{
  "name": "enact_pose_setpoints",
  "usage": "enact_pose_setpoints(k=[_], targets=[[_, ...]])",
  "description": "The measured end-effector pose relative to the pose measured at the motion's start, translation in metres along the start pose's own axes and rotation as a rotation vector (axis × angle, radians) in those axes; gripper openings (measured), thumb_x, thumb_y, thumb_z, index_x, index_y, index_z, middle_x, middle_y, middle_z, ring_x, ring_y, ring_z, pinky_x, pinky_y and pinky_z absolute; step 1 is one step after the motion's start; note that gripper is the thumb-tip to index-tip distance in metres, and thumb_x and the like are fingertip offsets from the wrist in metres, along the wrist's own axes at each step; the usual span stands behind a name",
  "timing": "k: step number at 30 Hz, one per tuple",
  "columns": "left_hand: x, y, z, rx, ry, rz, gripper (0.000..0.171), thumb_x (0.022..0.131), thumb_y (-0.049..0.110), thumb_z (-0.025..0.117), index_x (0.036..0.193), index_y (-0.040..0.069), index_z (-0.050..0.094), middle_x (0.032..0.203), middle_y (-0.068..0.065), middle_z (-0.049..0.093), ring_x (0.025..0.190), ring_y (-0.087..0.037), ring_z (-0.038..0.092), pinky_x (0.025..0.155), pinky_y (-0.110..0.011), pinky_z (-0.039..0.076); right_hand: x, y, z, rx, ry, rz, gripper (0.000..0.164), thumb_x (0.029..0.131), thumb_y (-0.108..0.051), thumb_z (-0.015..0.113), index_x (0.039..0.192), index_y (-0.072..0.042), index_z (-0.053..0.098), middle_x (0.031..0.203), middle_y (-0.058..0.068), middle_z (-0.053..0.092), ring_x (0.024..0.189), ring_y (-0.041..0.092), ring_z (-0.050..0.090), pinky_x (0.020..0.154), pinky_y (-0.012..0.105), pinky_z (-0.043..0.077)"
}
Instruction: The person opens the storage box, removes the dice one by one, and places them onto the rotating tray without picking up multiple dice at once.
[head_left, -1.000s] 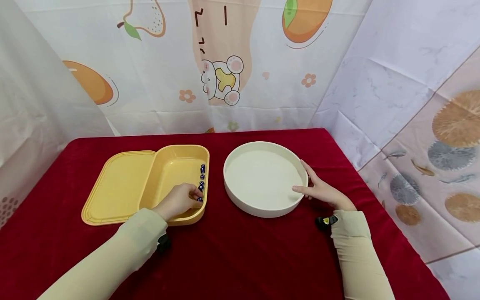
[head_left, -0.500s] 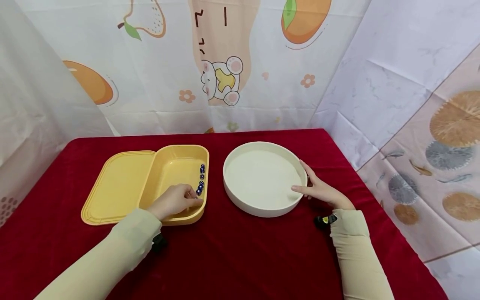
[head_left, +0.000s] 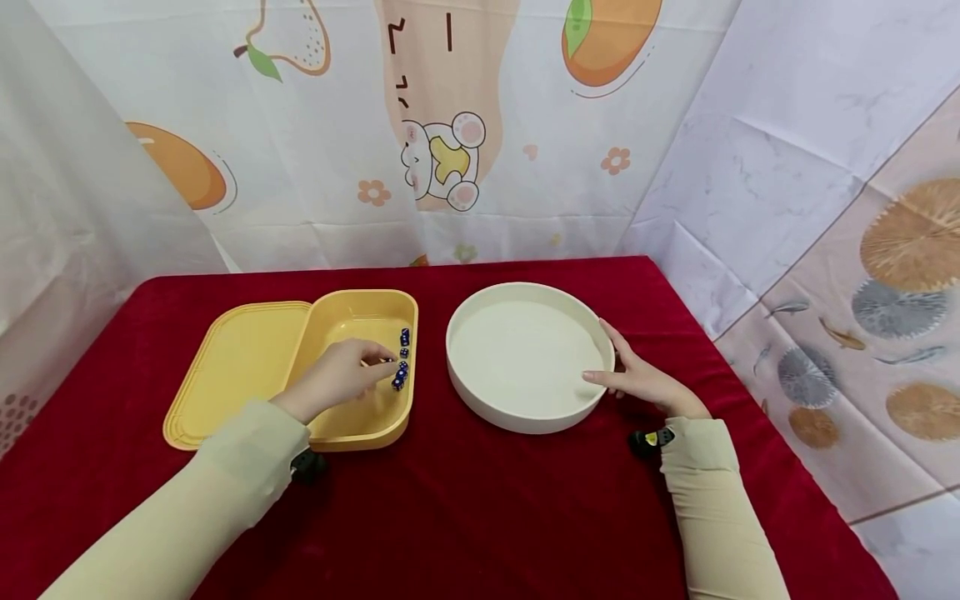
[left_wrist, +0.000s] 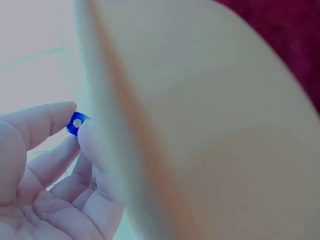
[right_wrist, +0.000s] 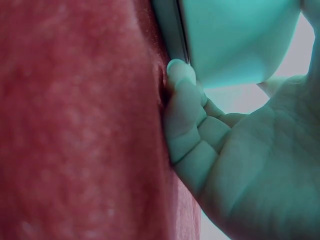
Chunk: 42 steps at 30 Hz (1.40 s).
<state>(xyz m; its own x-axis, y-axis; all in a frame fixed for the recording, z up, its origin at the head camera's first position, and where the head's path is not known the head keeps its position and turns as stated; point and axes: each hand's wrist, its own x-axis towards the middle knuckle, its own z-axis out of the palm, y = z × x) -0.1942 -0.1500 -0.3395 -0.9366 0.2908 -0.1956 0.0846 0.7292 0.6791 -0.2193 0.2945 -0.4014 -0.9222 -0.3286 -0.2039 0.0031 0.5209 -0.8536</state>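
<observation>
Red tablecloth: velvety stuff [head_left: 465, 517], runs under everything, starting right up close.
Right hand: hooked on the rim [head_left: 641, 382], thumb over the inside, fingers round the outside, so a pretty snug hold.
Left hand: over the yellow container [head_left: 367, 442], fingertips nearly together [head_left: 341, 371] in a pinch on one small blue die.
Pinched die: white pip showing between the tips [left_wrist: 76, 124], near the dice row; can't tell how high up it is.
Dice row: more blue ones along the container's right wall [head_left: 403, 365], some touching.
What could go wrong: imo the die squirts out if the pinch slips, or a knuckle bumps the row crooked.
White round tray: flat on the cloth [head_left: 517, 358]; a hard tug from that right hand might skid it.
Yellow lid: flat, left of the container [head_left: 232, 375].
Curtain: cartoon fruit print, way back [head_left: 300, 167].
</observation>
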Motion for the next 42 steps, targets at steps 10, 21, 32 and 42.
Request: enact_pose_setpoints(k=[10,21,32,42], targets=[[0.009,0.023,-0.011,0.014,0.011,0.052,0.029,0.095,0.035,0.066,0.103,0.007,0.071,0.084,-0.007,0.066,0.075,-0.022,0.063,0.065,-0.029,0.054,0.0,0.001,0.0,0.0,0.0,0.003,0.1,0.09,-0.028,0.07,0.159,-0.031,-0.002,0.111,0.018,0.051,0.072,0.02,0.056,0.065,0.029,0.045],[0.028,0.072,-0.005,-0.076,0.039,0.083,0.031,0.087,0.034,0.077,0.108,0.012,0.068,0.094,-0.006,0.069,0.078,-0.02,0.061,0.069,-0.031,0.055,-0.001,0.0,-0.001,-0.026,-0.005,0.005,0.105,0.089,-0.03,0.072,0.159,-0.034,-0.006,0.143,0.017,0.031,0.078,0.021,0.052,0.067,0.03,0.043],[0.047,0.101,0.005,-0.178,0.066,0.133,0.032,0.085,0.031,0.079,0.108,0.014,0.066,0.093,-0.006,0.071,0.083,-0.028,0.064,0.07,-0.033,0.056,-0.001,0.0,-0.001,-0.034,-0.005,0.026,0.105,0.089,-0.032,0.071,0.159,-0.033,-0.008,0.14,0.017,0.033,0.08,0.021,0.051,0.069,0.03,0.044],[0.057,0.116,0.028,-0.335,0.155,0.148,0.033,0.087,0.037,0.076,0.107,0.013,0.065,0.097,-0.006,0.073,0.079,-0.02,0.064,0.07,-0.029,0.055,-0.001,0.0,-0.002,-0.034,-0.007,0.023,0.105,0.089,-0.032,0.071,0.159,-0.032,-0.007,0.145,0.017,0.03,0.079,0.021,0.052,0.07,0.029,0.044]])
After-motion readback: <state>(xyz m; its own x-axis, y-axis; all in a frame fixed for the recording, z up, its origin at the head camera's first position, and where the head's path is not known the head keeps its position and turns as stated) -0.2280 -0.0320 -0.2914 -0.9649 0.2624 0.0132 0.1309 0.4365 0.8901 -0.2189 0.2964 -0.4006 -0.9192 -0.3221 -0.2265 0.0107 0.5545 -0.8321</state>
